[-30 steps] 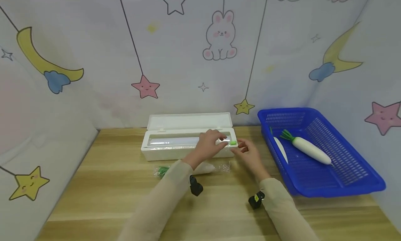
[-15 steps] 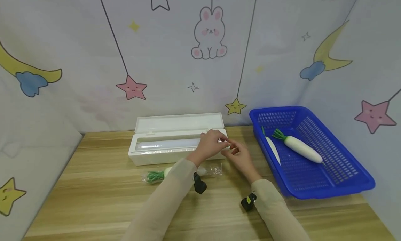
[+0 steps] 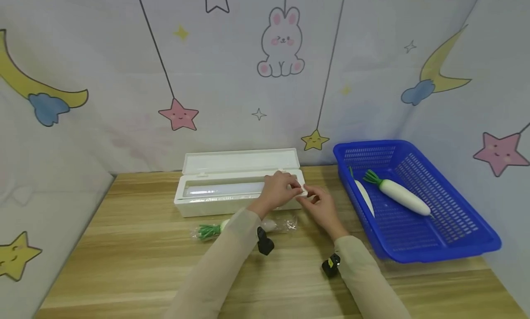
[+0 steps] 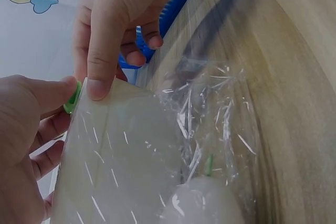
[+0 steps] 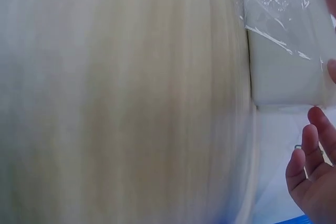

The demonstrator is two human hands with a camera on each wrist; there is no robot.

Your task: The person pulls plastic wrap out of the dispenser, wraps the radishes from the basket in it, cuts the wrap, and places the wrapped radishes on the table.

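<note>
Your left hand [image 3: 275,192] pinches a small, bright green plastic tab [image 4: 73,99] at the 3 o'clock end of a long, white, rectangular box [image 3: 219,211]. Your right hand [image 3: 325,211] grips the same end of that box, its thumb pressed on the near corner. The box sits at 12 o'clock on the wood-grain counter [image 3: 124,263], its white lid [image 3: 242,162] raised on the far side and a pale, shiny roll [image 3: 225,189] lying inside. Clear film [image 4: 115,156] covers its front wall. Just beside the box, on its 6 o'clock side, lies a film-wrapped white radish [image 3: 269,226] with green stalks. At 2 o'clock, a blue, perforated plastic basket [image 3: 455,254] contains two bare white radishes [image 3: 406,198].
</note>
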